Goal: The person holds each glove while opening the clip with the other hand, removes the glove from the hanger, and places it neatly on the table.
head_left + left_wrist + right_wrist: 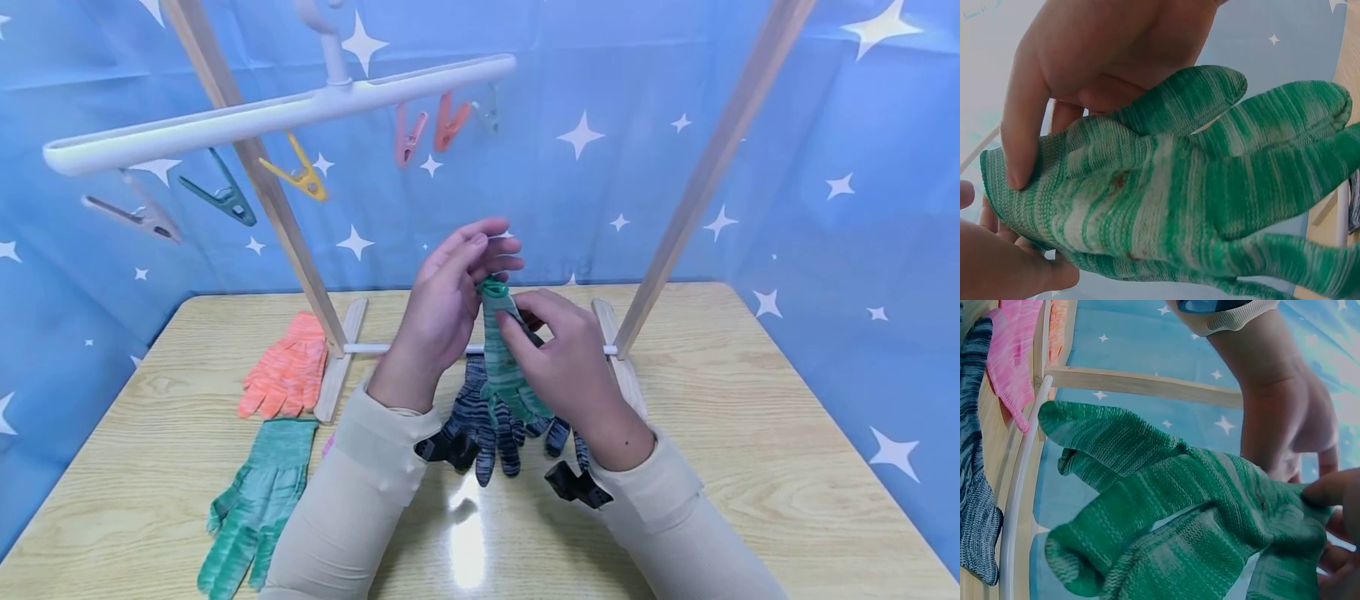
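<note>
A green-and-white knitted glove (pixel 504 367) hangs cuff up in front of me, with its fingers spread below. My right hand (pixel 562 350) pinches it near the cuff, thumb on the near side. Beside the cuff, my left hand (pixel 448 292) has loosely curved fingers apart from the thumb; its lower fingers are close to the cuff, and contact is partly hidden. In the left wrist view small brown spots mark the glove (pixel 1147 194), and more green knit shows beneath it. Dark grey striped gloves (pixel 472 408) lie behind and below.
At the left lie an orange glove (pixel 288 367) and another green glove (pixel 262 492). A pink glove (pixel 1013 356) shows in the right wrist view. Above hangs a white hanger (pixel 300 108) with several coloured clips. Wooden posts (pixel 712 183) and a low white bar (pixel 367 348) frame the work area.
</note>
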Demonstrator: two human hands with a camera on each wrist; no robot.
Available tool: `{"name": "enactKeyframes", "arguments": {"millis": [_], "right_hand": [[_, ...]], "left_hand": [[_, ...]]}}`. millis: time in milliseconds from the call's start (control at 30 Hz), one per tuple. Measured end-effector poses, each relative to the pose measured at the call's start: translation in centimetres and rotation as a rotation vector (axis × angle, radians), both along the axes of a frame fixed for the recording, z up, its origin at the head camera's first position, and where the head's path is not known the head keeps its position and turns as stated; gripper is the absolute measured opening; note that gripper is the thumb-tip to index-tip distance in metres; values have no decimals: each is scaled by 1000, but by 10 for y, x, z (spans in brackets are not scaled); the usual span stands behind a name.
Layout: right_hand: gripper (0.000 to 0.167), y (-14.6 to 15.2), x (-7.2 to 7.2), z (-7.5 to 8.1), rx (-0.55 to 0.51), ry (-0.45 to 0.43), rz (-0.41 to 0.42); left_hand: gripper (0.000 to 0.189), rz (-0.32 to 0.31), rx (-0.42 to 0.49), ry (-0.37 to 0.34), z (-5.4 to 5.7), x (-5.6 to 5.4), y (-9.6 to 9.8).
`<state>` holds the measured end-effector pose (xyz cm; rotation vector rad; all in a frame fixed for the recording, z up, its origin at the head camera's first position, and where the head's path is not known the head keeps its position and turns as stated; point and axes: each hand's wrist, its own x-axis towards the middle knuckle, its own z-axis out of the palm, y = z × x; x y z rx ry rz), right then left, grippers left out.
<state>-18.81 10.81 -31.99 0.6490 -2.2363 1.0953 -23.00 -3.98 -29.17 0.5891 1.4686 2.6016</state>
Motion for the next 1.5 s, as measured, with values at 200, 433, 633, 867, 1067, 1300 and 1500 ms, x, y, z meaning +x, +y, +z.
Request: {"name": "enactKeyframes", "arguments": {"millis": [200,433,633,867,1067,1300,1500], "right_hand": [[8,2,2,1,-9,13,-9],[7,6,5,0,-33,39,-8],[8,10,13,-3,-19,16,-12],[7,21,23,-8,-35,-41,-13],[9,36,29,-15,-22,-14,-18],[13,58,35,-20,0,-29,-64],[12,84,40,-20,40,-92,-143]], "left_hand": [[26,36,-32,31,-1,1,2],[23,93,-58,29,-3,0,7],[21,146,-117,36,-4,3,11],[22,230,-271,165,-6,5,11],[23,227,-314,212,-5,8,12],[22,236,-429,296,-6,12,13],[19,267,-624,269,-13,8,1]]}}
